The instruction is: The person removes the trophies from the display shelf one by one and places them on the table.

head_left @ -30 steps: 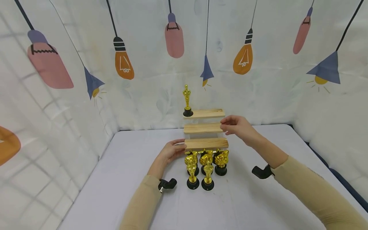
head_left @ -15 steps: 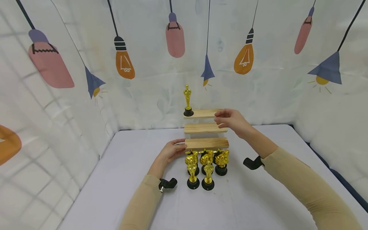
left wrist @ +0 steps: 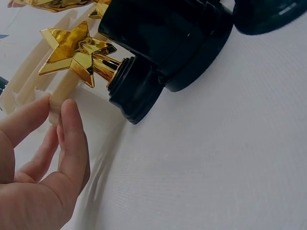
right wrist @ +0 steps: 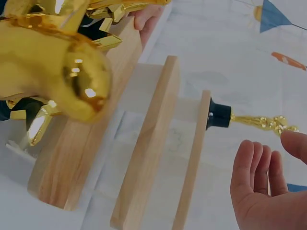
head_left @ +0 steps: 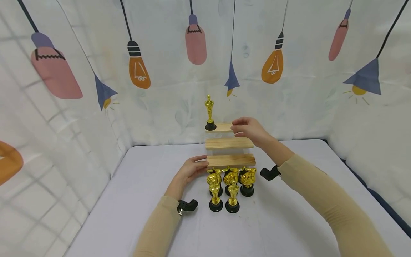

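Note:
A tiered stand has three light wooden boards: top (head_left: 223, 128), middle (head_left: 229, 144) and bottom (head_left: 231, 160). My left hand (head_left: 189, 170) pinches the left end of the bottom board, thumb on one face and fingers on the other in the left wrist view. A gold figurine trophy (head_left: 209, 111) on a black base stands upright at the left end of the top board. To its right is my right hand (head_left: 250, 131), in front of the top board's right part, fingers loosely bent around nothing. In the right wrist view, its fingertips (right wrist: 246, 146) come near the figurine.
Several gold trophies with black bases stand before the stand, including a front-left trophy (head_left: 214, 200), a front-right trophy (head_left: 232, 200) and a back-right one (head_left: 247, 182). A star trophy (left wrist: 72, 52) is close to the left hand. Behind the white table (head_left: 135, 200) hangs a lamp-patterned cloth (head_left: 160, 114).
My right hand has moved left and slightly up, from the middle board's right end to the top board, toward the figurine trophy. The left hand keeps its place on the bottom board.

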The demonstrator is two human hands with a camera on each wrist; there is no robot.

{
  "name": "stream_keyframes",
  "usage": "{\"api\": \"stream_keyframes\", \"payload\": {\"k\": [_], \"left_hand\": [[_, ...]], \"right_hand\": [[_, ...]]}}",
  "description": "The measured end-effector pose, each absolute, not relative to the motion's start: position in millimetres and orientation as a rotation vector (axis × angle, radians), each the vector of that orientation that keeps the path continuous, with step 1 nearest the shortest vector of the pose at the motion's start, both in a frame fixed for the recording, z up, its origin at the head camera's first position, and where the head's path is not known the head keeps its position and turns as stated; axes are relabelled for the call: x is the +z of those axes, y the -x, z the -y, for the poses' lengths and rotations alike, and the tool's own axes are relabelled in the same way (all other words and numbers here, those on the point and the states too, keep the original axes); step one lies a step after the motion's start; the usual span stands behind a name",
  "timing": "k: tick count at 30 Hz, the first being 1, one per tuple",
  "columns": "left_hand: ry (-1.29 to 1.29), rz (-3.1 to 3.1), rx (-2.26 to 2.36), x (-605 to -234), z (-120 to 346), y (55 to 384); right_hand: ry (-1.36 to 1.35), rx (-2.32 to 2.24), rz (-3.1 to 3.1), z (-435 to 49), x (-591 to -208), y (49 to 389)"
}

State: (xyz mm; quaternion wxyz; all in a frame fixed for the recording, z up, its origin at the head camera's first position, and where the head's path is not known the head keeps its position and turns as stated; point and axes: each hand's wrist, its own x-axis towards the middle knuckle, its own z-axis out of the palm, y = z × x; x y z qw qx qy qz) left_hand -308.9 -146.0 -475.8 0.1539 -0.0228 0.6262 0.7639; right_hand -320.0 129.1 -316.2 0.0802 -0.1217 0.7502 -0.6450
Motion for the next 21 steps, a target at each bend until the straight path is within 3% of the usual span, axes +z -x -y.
{"api": "stream_keyframes", "payload": {"k": [21], "left_hand": [[0.047, -1.787, 2.197, -479, 145, 310]], "right_hand": [[0.256, -1.953, -2.247, -103, -317, 345]]}}
